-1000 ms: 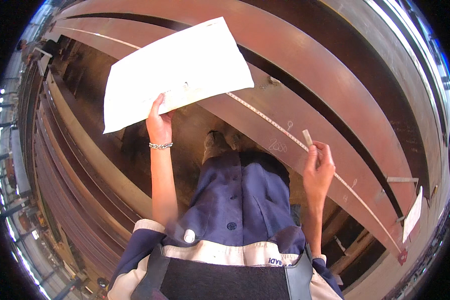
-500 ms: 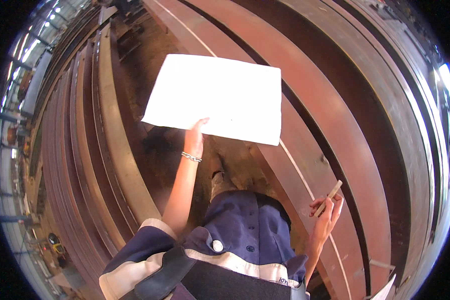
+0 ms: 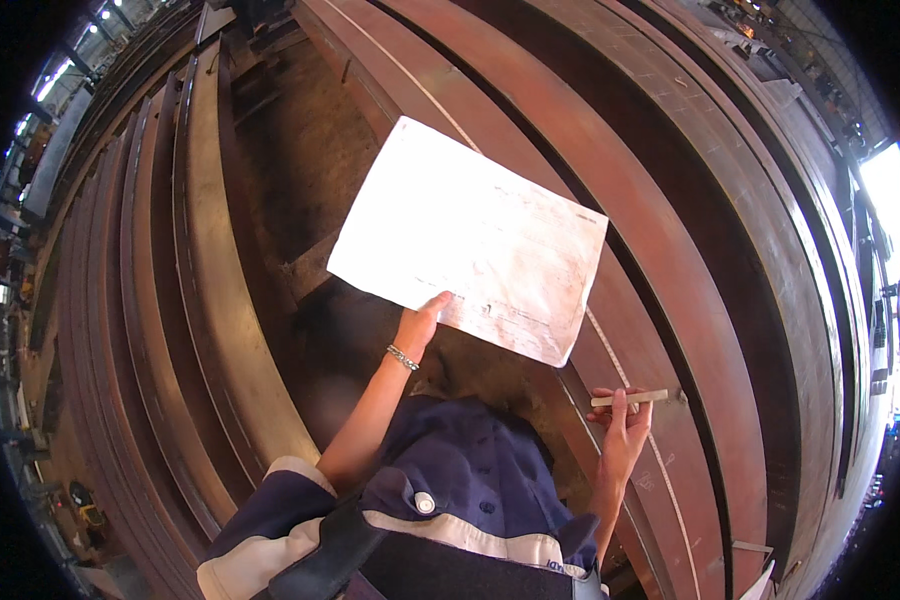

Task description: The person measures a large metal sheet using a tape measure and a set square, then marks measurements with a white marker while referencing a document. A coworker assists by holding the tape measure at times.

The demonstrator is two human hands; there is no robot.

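My left hand (image 3: 420,322) grips the lower edge of a large white sheet of paper (image 3: 470,235) with faint printed lines, held up flat in front of me over the rusty steel beams (image 3: 590,150). A thin bracelet circles that wrist. My right hand (image 3: 622,425) is lower right and pinches a short pale stick, like a marking chalk (image 3: 630,398), held level just above the flange of the nearest beam, beside a white line drawn along it.
Long rust-brown steel beams and plates (image 3: 200,300) run from bottom to top on both sides, with a dirty floor gap (image 3: 300,170) between them. My dark blue shirt with a pale stripe (image 3: 450,500) fills the lower middle. Bright daylight shows at the far right.
The view has swung, and the paper now sits more to the right and tilted. My right hand has turned the chalk stick from slanted to level.
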